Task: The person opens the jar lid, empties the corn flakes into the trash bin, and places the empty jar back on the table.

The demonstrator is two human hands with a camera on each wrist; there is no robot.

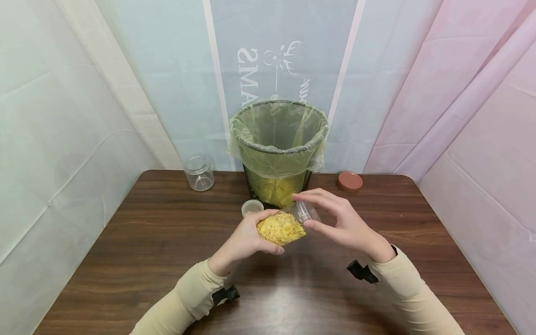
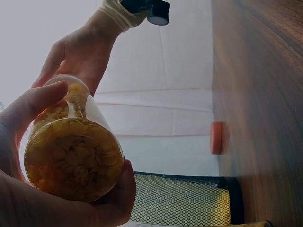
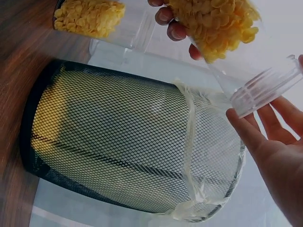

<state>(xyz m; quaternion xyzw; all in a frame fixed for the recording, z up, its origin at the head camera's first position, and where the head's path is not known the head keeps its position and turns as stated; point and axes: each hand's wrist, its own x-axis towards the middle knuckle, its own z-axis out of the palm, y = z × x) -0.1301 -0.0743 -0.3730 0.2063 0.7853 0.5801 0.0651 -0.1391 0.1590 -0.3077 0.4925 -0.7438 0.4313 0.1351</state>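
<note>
In the head view, a clear jar [image 1: 281,228] of yellow flakes lies tipped over above the table, its threaded mouth toward the right. My left hand [image 1: 247,237] grips the jar round its body, with the base facing the left wrist camera. My right hand [image 1: 341,223] holds the clear threaded neck [image 3: 265,90] between thumb and fingers. In the right wrist view, the flakes [image 3: 220,23] lie in the jar's body, short of the neck. A second jar [image 1: 252,207] stands just beyond my left hand, with flakes [image 3: 90,19] at its bottom.
A black mesh bin [image 1: 276,186] with a pale yellow liner [image 1: 274,160] stands at the table's far edge. To its left is a clear jar [image 1: 199,174]; to its right lies a reddish lid [image 1: 350,181]. Fabric walls [image 1: 83,125] close off the sides and back.
</note>
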